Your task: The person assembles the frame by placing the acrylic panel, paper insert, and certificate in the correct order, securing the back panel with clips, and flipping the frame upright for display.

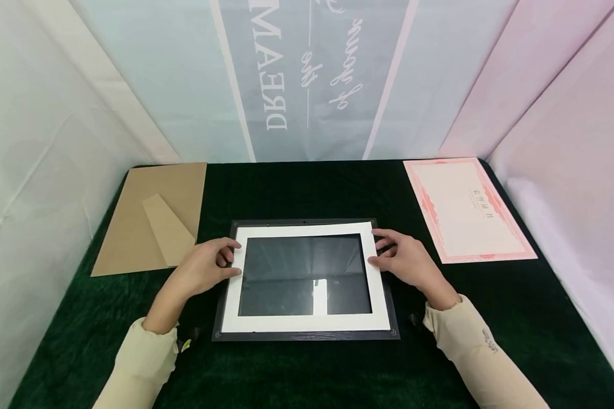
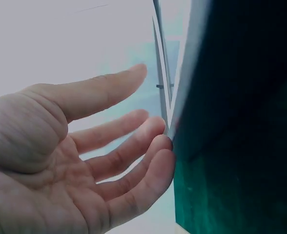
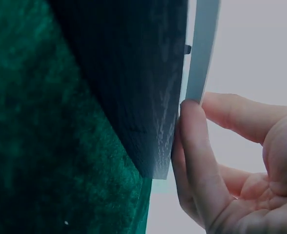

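A dark picture frame (image 1: 307, 336) lies face down or up, I cannot tell, at the middle of the table. On it sits a white mat (image 1: 307, 324) with a rectangular window, through which a dark, shiny pane (image 1: 286, 278) shows. At the mat's right edge, my right hand (image 1: 406, 261) pinches the border between thumb and fingers; the right wrist view shows the mat (image 3: 204, 48) slightly above the frame's side (image 3: 143, 83). Along the left edge, my left hand (image 1: 204, 266) has its fingertips at the border, thumb apart from the fingers in the left wrist view.
Back left lies a brown backing board (image 1: 174, 182) with a stand flap (image 1: 167, 230). A certificate with a pink border (image 1: 465, 227) lies at the back right. Dark green cloth (image 1: 307, 375) covers the table, and pale curtains (image 1: 30, 142) hang around it.
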`<state>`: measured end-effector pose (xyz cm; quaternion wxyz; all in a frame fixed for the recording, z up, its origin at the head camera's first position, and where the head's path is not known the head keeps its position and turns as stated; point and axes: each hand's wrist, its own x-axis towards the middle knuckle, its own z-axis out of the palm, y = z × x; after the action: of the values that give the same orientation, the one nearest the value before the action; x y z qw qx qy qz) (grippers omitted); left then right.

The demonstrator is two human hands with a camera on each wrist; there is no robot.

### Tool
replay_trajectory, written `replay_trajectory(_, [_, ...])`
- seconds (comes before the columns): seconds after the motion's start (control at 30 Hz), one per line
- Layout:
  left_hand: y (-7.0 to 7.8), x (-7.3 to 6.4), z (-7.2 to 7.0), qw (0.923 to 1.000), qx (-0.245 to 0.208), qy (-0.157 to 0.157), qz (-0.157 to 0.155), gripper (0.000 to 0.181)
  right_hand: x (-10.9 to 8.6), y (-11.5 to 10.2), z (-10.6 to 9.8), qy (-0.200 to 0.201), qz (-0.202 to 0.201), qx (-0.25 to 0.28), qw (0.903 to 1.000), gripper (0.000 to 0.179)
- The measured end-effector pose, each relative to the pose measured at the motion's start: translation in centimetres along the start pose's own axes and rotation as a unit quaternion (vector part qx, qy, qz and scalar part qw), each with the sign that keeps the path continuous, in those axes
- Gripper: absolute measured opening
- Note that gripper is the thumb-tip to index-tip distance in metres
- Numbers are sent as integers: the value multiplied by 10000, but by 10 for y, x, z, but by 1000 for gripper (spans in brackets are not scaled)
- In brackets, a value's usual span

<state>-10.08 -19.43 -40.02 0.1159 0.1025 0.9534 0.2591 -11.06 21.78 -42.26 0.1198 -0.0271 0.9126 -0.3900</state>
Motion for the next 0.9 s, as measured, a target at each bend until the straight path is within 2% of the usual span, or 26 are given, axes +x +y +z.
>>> replay_trajectory(0.2, [7, 5, 1, 9964, 597, -277, 531, 48, 0, -5, 4, 106, -212, -552, 9982, 64])
replay_trajectory(0.37, [10, 5, 4, 9919, 1057, -499, 504, 53, -1, -9, 7, 134, -338, -690, 9970, 63])
replay_trajectory(0.5, [8, 5, 6, 9920, 1033, -514, 507, 57, -1, -10, 6, 73, -415, -852, 9955, 64])
replay_trajectory(0.67, [6, 6, 5, 9920, 939, -509, 674, 58, 1, -7, 6, 64, -527, -1153, 9919, 61])
replay_trajectory(0.9, [5, 7, 3, 9911, 877, -404, 918, 53, 5, -3, 5, 87, -537, -1161, 9917, 59])
